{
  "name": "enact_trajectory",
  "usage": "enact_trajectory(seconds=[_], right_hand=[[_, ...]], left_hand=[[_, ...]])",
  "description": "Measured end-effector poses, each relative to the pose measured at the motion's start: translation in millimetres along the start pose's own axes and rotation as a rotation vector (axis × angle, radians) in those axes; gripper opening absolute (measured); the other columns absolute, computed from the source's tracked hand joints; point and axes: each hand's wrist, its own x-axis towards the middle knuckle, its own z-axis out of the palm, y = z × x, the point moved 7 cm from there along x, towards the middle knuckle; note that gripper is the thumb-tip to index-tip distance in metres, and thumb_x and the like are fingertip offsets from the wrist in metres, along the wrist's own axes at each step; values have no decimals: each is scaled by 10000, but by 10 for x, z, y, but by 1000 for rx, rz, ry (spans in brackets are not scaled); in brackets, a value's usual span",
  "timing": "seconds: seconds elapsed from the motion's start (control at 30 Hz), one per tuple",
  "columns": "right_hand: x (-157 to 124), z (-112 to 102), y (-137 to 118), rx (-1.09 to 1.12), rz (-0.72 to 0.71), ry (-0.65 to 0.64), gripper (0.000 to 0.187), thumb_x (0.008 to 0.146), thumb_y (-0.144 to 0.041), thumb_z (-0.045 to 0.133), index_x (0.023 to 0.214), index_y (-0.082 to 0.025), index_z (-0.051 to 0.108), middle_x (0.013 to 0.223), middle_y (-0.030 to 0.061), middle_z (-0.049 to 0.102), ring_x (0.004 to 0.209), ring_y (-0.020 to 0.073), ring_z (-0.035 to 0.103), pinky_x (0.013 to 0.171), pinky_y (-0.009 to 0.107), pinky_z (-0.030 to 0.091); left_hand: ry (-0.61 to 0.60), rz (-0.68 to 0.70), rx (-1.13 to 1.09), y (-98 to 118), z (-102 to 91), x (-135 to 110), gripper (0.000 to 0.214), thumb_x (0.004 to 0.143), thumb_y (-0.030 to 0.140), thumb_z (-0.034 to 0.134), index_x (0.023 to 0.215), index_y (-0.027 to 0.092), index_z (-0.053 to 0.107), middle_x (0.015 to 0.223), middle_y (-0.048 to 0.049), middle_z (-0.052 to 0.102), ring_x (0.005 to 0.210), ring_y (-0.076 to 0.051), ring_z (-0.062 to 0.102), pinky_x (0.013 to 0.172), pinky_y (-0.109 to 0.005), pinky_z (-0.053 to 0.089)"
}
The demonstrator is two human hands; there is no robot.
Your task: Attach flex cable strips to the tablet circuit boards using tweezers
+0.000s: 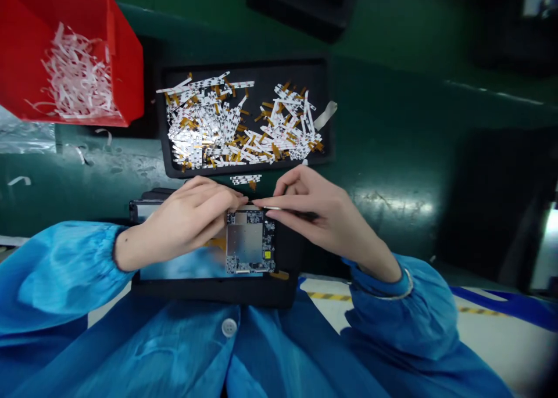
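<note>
A circuit board (251,268) with a large silver shield and a small yellow sticker lies over a flat device with a glossy blue screen (183,267). From the left, my left hand (187,215) reaches across the screen, fingers bent together and tips pressed at the board's top edge. What they pinch there is hidden. My right hand (325,212) is closed at the board's top right corner. Between its thumb and index finger is a slim, tweezers-like tool (273,208), mostly covered. Just above the fingertips lie a few white strips with orange tails (245,180).
A black tray (244,67) full of white strips with orange tails sits beyond my hands. At upper left stands a red bin (126,55) holding white paper curls (78,75). Loose curls lie on the green table (383,154). A black object (305,6) is at the back.
</note>
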Motion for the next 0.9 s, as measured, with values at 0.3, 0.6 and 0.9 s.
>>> enact_trajectory(seconds=[0.3,0.6,0.9], right_hand=[[-20,-120,255,504,253,428,341,997,-457,521,757,-218,555,678,-42,551,381,36,457,285,194,303],[9,152,421,724,280,336,352,824,-335,754,905,-267,418,721,-89,650,563,148,727,442,231,597],[-24,141,479,699,279,405,360,820,-410,766,904,-268,445,670,-106,657,516,124,706,432,211,577]], left_hand=[[-66,146,75,140,70,109,178,1010,149,418,1146,164,531,1271,-96,680,1209,-201,640,952,-323,510],[-32,97,42,126,88,138,165,980,125,485,1134,158,533,1165,-88,701,1103,-221,678,897,-345,552],[28,-64,-63,63,64,351,60,965,187,554,1019,167,539,910,-25,651,784,-123,642,669,-225,522]])
